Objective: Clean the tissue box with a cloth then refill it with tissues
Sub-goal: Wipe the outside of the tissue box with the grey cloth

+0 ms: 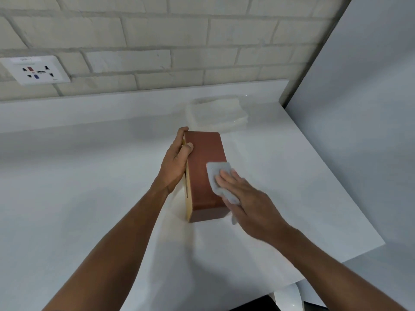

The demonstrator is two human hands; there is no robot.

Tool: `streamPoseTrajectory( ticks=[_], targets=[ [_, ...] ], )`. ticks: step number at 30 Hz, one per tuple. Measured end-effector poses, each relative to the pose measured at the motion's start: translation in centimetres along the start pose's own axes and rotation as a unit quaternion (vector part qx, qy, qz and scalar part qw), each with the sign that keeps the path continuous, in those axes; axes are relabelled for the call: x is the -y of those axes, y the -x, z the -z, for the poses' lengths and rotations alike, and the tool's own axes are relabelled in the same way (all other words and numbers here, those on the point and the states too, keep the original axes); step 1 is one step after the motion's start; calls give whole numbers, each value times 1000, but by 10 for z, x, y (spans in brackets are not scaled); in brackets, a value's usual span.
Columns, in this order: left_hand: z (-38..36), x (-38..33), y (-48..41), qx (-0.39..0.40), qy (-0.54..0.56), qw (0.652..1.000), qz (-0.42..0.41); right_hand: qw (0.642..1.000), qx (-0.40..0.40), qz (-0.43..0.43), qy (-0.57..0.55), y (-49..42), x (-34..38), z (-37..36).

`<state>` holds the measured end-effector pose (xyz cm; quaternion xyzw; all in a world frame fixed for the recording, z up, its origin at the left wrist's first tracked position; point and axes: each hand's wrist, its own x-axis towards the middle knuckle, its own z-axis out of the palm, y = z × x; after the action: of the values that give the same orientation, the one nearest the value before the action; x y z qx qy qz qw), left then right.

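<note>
A reddish-brown tissue box [205,162] with a pale wooden side stands on its edge on the white counter [89,176]. My left hand [176,162] grips its left side near the far end, thumb on the upper face. My right hand [244,194] lies flat with straight fingers on a small grey cloth [219,176], pressing it against the box's upper face and right edge. A stack of white tissues [216,114] lies on the counter behind the box.
A white brick wall [179,41] runs behind the counter, with a wall socket [36,69] at the left. A plain grey wall [363,108] closes the right side. The counter's near right edge [336,263] drops off, with a white rounded object [288,299] below.
</note>
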<state>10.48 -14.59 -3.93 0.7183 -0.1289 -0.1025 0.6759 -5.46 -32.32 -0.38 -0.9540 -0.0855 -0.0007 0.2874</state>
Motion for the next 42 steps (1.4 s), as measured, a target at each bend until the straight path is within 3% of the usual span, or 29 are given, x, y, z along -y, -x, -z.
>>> streamPoseTrajectory(
  ticks=[6, 11, 17, 21, 32, 36, 42],
  targets=[
    [3, 1, -2, 9, -5, 1000, 0, 991, -7, -127, -39, -104, -2, 16],
    [3, 2, -2, -6, -22, 1000, 9, 988, -21, -146, -54, -124, 0, 16],
    [3, 5, -3, -10, -25, 1000, -9, 998, -48, -45, 18, -10, 19, 4],
    [2, 3, -3, -8, -23, 1000, -19, 999, -11, -39, -4, 31, 25, 3],
    [6, 2, -4, 6, -56, 998, -14, 994, -45, -86, 45, -125, 10, 15],
    [3, -2, 0, -4, -55, 997, -55, 985, 1, 14, 174, -96, 21, 2],
    [3, -3, -2, 7, -25, 998, -57, 973, 25, 107, 201, 8, 37, -17]
  ],
)
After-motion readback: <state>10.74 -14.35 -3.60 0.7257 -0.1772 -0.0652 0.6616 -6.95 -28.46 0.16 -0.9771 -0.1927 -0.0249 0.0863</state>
